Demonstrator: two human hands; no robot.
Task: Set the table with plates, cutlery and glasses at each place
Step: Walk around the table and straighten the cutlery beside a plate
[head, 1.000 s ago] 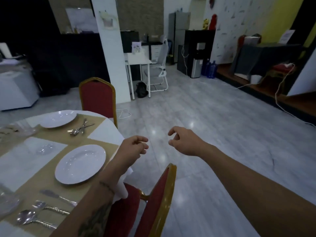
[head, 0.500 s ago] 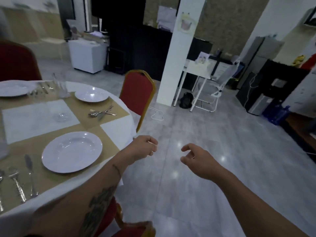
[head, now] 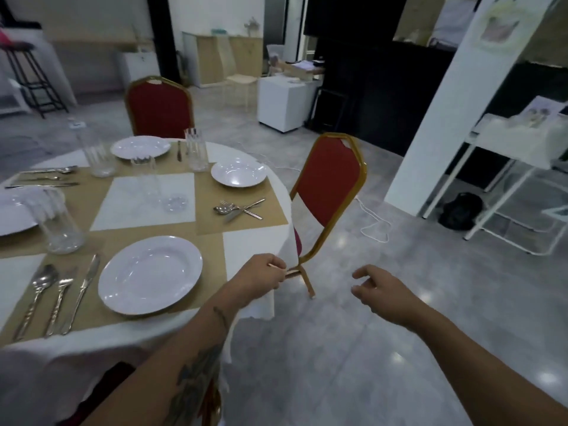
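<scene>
1. A white round deep plate [head: 150, 273] is sitting at the nearest place on the round table [head: 252, 244], which is wearing a white cloth and tan paper mats.
2. A silver spoon [head: 40, 290], a silver fork [head: 61, 298] and a silver knife [head: 83, 287] are lying side by side just left of that plate. A clear ribbed glass tumbler [head: 57, 224] is standing beyond them.
3. A smaller white plate [head: 238, 173] is resting at the place to the right, and a crossed heap of silver cutlery [head: 238, 207] is lying near it.
4. A far white plate [head: 140, 146] is sitting across the table, with a tall clear glass [head: 196, 152] standing to its right.
5. The left hand [head: 261, 278] is hovering at the table's edge, its fingers curling and pinching what looks like a thin pale stick [head: 276, 266].
6. The right hand [head: 384, 292] is hanging over the grey floor [head: 338, 364], apart from the table. Its fingers are bending loosely, thumb and forefinger parted, gripping nothing.
7. A red padded chair with a gold frame [head: 330, 186] is standing just beside the table.
</scene>
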